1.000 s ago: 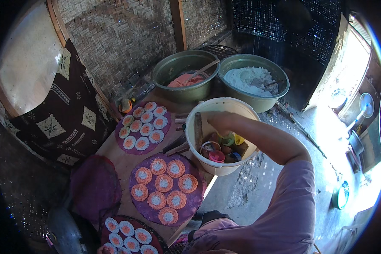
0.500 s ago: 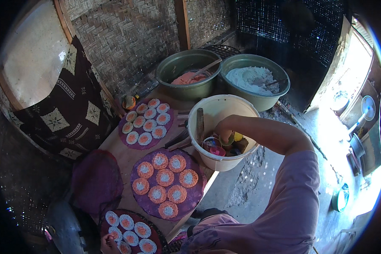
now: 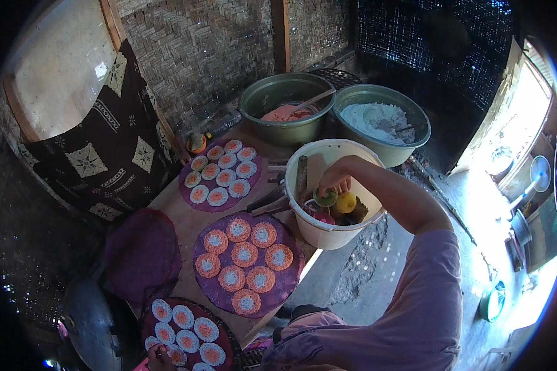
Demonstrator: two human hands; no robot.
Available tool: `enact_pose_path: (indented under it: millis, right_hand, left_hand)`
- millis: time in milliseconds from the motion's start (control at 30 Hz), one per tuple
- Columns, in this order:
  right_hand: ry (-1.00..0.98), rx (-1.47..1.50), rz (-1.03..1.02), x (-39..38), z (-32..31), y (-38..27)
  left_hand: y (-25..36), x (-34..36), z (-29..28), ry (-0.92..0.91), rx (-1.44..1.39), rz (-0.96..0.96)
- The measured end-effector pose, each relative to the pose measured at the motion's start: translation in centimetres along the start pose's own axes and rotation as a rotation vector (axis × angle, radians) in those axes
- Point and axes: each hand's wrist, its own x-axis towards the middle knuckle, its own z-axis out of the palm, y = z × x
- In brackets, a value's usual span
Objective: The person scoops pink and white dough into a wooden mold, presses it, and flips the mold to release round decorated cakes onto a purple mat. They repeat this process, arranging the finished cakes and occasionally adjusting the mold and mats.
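My right hand (image 3: 335,179) reaches into a large white bucket (image 3: 334,147), its fingers closed on the rim of a small green cup (image 3: 326,198). Beside that cup lie a yellow round cup (image 3: 346,202) and a pink one (image 3: 323,217), among other items I cannot make out. At the lower left, only part of my left hand (image 3: 159,358) shows, its fingers curled together at the edge of a dark red round mat (image 3: 223,328). White discs with orange centres (image 3: 187,340) cover this mat; whatever the left fingers hold is hidden.
A purple round mat (image 3: 291,247) carries orange discs with white centres; another (image 3: 189,196) behind it bears several more discs. Two green tubs stand at the back, with orange crumbly stuff (image 3: 284,113) and white crumbly stuff (image 3: 377,119). A bare purple mat (image 3: 142,250) lies at the left.
My right hand has lifted a little inside the bucket, and the green cup in its fingers shows more fully. The whole view has shifted slightly. The left hand stays by the dark red mat.
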Motion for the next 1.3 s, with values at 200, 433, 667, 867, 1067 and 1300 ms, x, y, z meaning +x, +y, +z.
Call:
enact_pose_path:
  millis: [200,433,667,867,1067,1300]
  right_hand:
    - [0.074,0.055,0.197,1.4,0.5,1.0]
    - [0.000,-0.080,0.143,-0.5,0.6,0.4]
    - [-0.181,0.021,0.231,0.2,1.0,0.1]
    - [-0.319,0.164,0.161,0.9,1.5,0.5]
    - [-0.493,0.133,-0.088,1.1,1.3,1.4]
    - [-0.563,0.134,0.100,1.2,1.0,0.9]
  left_hand:
    - [1.5,0.1,-0.2,0.001,0.031,0.002]
    - [1.5,0.3,0.4,0.015,0.000,-0.062]
    - [-0.1,0.1,0.6,0.024,-0.025,-0.081]
    - [-0.7,-0.3,0.4,0.046,-0.047,-0.093]
    - [-2.2,-0.7,0.3,0.062,-0.084,-0.111]
    - [-1.8,-0.5,0.2,0.084,-0.093,-0.085]
